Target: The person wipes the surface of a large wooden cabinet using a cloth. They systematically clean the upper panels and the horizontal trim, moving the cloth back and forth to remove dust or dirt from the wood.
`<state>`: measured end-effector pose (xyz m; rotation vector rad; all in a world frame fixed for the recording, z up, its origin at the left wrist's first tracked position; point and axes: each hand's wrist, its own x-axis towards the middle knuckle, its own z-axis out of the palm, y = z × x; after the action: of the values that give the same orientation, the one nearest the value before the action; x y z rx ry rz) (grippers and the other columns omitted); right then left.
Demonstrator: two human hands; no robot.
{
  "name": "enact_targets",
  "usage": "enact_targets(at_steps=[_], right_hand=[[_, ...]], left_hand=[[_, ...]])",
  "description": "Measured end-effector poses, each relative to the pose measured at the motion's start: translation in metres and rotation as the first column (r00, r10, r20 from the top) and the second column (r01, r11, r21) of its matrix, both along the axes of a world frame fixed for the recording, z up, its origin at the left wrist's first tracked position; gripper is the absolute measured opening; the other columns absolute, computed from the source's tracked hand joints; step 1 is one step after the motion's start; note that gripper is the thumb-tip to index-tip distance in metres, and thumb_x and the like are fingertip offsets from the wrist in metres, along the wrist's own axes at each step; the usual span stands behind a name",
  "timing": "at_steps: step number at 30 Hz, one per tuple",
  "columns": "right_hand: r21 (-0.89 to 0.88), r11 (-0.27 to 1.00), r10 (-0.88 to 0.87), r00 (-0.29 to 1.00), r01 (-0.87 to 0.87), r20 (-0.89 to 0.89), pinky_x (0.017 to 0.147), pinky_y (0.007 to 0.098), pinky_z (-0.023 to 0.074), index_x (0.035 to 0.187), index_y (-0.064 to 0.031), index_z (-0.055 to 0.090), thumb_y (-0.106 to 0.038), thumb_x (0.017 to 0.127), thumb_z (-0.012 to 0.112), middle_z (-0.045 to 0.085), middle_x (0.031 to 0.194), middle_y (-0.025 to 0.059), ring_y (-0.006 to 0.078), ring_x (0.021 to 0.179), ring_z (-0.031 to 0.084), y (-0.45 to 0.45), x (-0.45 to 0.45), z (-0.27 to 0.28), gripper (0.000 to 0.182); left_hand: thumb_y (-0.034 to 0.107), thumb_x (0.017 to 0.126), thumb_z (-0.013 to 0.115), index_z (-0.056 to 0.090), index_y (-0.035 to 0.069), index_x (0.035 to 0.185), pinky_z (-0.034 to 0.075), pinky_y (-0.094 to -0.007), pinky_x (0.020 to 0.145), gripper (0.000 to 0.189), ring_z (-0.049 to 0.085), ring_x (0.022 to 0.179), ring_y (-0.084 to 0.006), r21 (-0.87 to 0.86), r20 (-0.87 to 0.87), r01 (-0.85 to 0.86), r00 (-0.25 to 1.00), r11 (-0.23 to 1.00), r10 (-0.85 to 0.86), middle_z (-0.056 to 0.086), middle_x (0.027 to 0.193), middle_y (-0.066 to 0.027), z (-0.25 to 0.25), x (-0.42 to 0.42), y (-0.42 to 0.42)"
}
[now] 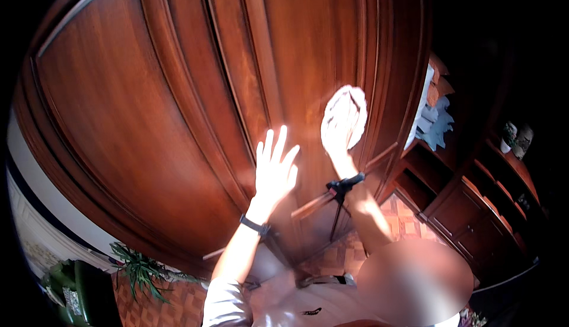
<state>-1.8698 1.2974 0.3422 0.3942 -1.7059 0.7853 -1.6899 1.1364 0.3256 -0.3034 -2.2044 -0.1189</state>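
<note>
A tall panelled door of dark reddish wood (302, 60) fills most of the view in front of me. My right hand (341, 136) presses a white cloth (344, 104) flat against this door, near the raised mouldings at its right; the cloth partly hides the fingers. To the left, my left hand (276, 167) is raised near the narrow dark gap between the panels, empty, with its fingers spread. Whether it touches the wood I cannot tell. Dark bands circle both wrists, and a black strap hangs below the right one.
At the lower left stand a green potted plant (140, 267) and a green armchair (91, 291) on the parquet floor (151, 304). Dark wooden cabinets (466, 216) stand at the right, with a small potted plant (507, 140) on a shelf. Folded fabrics (433, 122) lie beyond the door's right edge.
</note>
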Motion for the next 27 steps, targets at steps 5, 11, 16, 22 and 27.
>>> enact_targets(at_steps=[5, 11, 16, 22, 27], right_hand=[[0.147, 0.958, -0.286, 0.866, 0.246, 0.411, 0.126, 0.0521, 0.0158, 0.155, 0.0083, 0.03, -0.023, 0.104, 0.041, 0.029, 0.161, 0.0251, 0.0402, 0.151, 0.026, -0.031, 0.061, -0.201, 0.06], [-0.059, 0.989, 0.144, 0.812, -0.134, 0.565, 0.115, 0.0517, 0.0267, 0.141, 0.0071, 0.041, -0.024, 0.102, 0.047, 0.042, 0.142, 0.0231, 0.0376, 0.133, 0.038, -0.041, 0.107, -0.25, 0.05], [-0.277, 0.925, 0.344, 0.879, -0.258, 0.33, 0.106, 0.0514, 0.0357, 0.13, 0.0061, 0.051, -0.025, 0.1, 0.052, 0.052, 0.125, 0.0215, 0.0355, 0.119, 0.048, -0.042, 0.092, -0.166, 0.043], [0.522, 0.845, -0.358, 0.848, 0.118, 0.389, 0.102, 0.0519, 0.0429, 0.114, 0.006, 0.061, -0.015, 0.096, 0.058, 0.06, 0.116, 0.0231, 0.0384, 0.113, 0.056, -0.014, 0.039, -0.054, 0.028], [0.204, 0.92, 0.324, 0.942, -0.336, 0.09, 0.116, 0.0606, 0.0348, 0.126, -0.0033, 0.067, -0.012, 0.093, 0.063, 0.059, 0.125, 0.0234, 0.0528, 0.137, 0.044, 0.01, 0.059, -0.016, 0.034]], left_hand=[[0.017, 0.083, 0.071, 0.071, 0.012, 0.128, 0.023, -0.0621, 0.124, 0.046, 0.022, 0.157, -0.0441, -0.043, 0.025, 0.057, 0.998, 0.997, -0.056, 0.027, 0.17, -0.0195, 0.001, 0.002, 0.002], [0.017, 0.084, 0.07, 0.073, 0.007, 0.124, 0.024, -0.0597, 0.125, 0.041, 0.022, 0.157, -0.0433, -0.051, 0.008, 0.069, 0.998, 0.996, -0.069, 0.026, 0.17, -0.0208, 0.008, 0.006, -0.005], [0.015, 0.084, 0.069, 0.073, 0.006, 0.119, 0.025, -0.0605, 0.124, 0.036, 0.024, 0.157, -0.0438, 0.005, -0.047, 0.115, 0.992, 0.993, -0.114, 0.029, 0.17, -0.018, 0.0, -0.002, -0.007], [0.01, 0.083, 0.066, 0.073, 0.004, 0.108, 0.031, -0.0596, 0.121, 0.027, 0.035, 0.151, -0.0439, 0.12, -0.124, 0.15, 0.983, 0.981, -0.135, 0.044, 0.162, -0.0165, 0.012, 0.005, 0.008], [0.002, 0.081, 0.066, 0.071, 0.005, 0.109, 0.034, -0.0606, 0.119, 0.028, 0.037, 0.149, -0.045, 0.11, -0.144, 0.075, 0.988, 0.991, -0.059, 0.048, 0.16, -0.015, 0.016, 0.004, 0.01]])
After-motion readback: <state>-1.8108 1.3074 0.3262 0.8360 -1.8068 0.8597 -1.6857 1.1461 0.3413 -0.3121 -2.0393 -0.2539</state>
